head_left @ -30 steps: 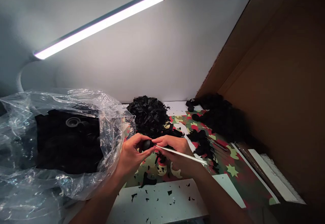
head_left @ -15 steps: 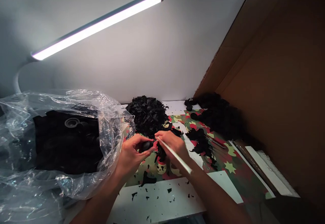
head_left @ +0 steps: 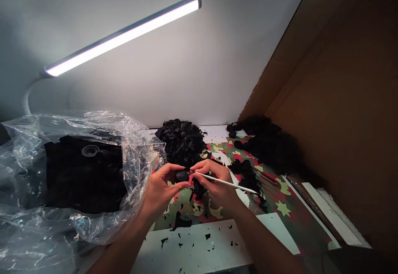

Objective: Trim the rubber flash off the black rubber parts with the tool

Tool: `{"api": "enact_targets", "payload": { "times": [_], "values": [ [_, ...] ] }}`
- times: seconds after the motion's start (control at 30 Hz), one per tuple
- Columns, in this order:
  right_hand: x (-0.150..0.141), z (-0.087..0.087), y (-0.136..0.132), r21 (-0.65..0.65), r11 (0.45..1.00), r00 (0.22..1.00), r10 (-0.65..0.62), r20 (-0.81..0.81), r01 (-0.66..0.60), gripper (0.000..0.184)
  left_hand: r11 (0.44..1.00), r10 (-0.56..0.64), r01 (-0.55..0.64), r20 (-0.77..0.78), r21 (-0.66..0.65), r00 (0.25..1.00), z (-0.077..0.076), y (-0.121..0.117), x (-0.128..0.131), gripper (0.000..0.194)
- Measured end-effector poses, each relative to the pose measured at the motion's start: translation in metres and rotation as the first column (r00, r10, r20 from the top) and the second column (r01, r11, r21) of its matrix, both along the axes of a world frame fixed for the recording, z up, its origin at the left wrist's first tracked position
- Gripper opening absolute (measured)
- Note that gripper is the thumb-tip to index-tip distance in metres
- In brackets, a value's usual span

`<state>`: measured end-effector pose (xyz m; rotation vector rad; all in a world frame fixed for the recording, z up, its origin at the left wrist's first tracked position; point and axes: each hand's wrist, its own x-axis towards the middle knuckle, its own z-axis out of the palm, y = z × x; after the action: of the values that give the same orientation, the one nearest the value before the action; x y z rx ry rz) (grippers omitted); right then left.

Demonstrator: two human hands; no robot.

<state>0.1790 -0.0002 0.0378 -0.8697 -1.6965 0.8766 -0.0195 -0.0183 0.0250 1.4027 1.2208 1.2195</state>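
My left hand [head_left: 164, 185] pinches a small round black piece [head_left: 182, 176] between thumb and fingers; its exact kind does not show. Close beside it, my right hand [head_left: 214, 178] grips a thin white stick [head_left: 236, 185], whose near end points at the black piece. The stick's other end slants down to the right, over the wrist. Directly behind the hands rises a heap of black scraps [head_left: 180, 139]. Torn black bits [head_left: 182, 223] lie on the patterned sheet below the hands.
A clear plastic bag [head_left: 137, 153] with black pieces fills the left side. More black pieces [head_left: 267, 141] are piled at the right back by a cardboard wall [head_left: 336, 91]. Thin metal tools [head_left: 265, 176] lie on the patterned sheet [head_left: 282, 207]. A lit lamp [head_left: 124, 35] hangs above.
The white stick has swung from a steep slant to a flatter one, its free end now further right. My right fingers have shifted around it. The left hand keeps the black piece.
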Motion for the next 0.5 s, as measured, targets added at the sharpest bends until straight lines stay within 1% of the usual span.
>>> {"api": "enact_targets", "payload": {
  "times": [0.13, 0.27, 0.5],
  "values": [
    [-0.0023, 0.0011, -0.0056, -0.009, 0.998, 0.998, 0.055, -0.013, -0.055, 0.014, 1.0, 0.022, -0.022, -0.016, 0.001, 1.0, -0.0016, -0.0001, -0.0019, 0.035],
    [-0.003, 0.0011, -0.0078, 0.013, 0.998, 0.998, 0.06, 0.019, -0.061, 0.013, 0.999, 0.034, -0.033, -0.053, 0.005, 0.998, -0.0034, 0.0009, -0.0027, 0.035],
    [0.0, -0.0029, -0.0071, 0.084, 0.994, 0.993, 0.065, 0.099, -0.074, 0.014, 0.994, 0.084, -0.076, -0.106, 0.075, 0.991, -0.0014, -0.0021, -0.002, 0.035]
  ]
}}
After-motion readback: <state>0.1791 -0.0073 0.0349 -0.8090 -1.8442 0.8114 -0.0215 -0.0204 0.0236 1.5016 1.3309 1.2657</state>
